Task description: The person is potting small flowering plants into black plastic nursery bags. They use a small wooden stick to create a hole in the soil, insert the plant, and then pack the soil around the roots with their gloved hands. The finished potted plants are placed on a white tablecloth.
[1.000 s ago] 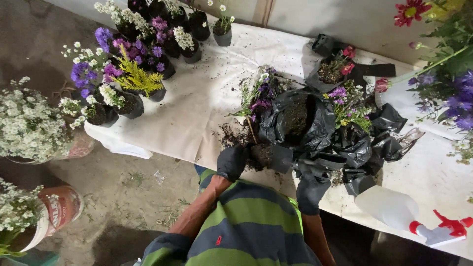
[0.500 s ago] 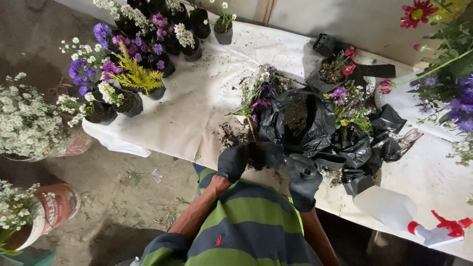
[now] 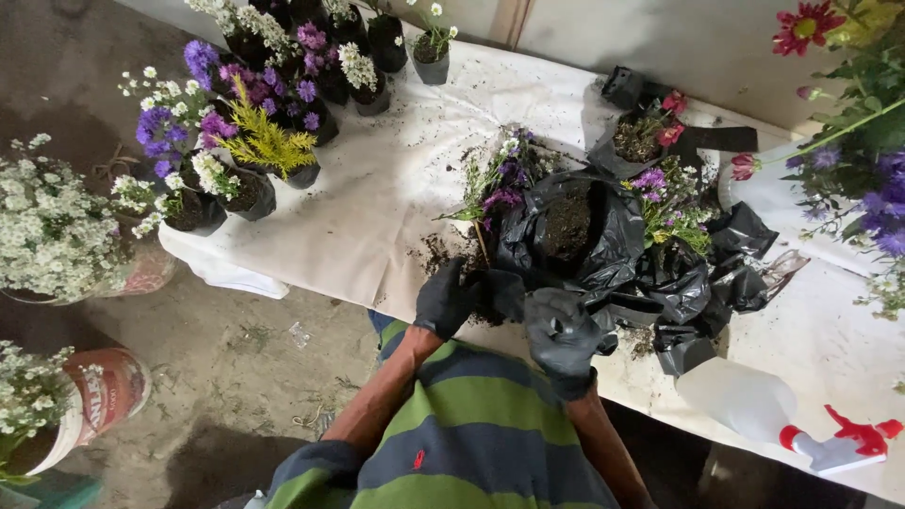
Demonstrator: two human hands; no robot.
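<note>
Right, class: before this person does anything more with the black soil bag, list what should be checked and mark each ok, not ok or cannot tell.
1. Both hands gloved: left hand and right hand wear black gloves. Ok.
2. Hold on the black soil bag: both hands at its near edge; firmness of grip cannot tell.
3. Bag mouth open, soil showing. Ok.
4. Cut flowers close at hand, lying left of the bag. Ok.
5. White cloth clean: loose soil scattered by the bag. Not ok.
6. Spray bottle secure: lying on its side near the table edge. Not ok.
</note>
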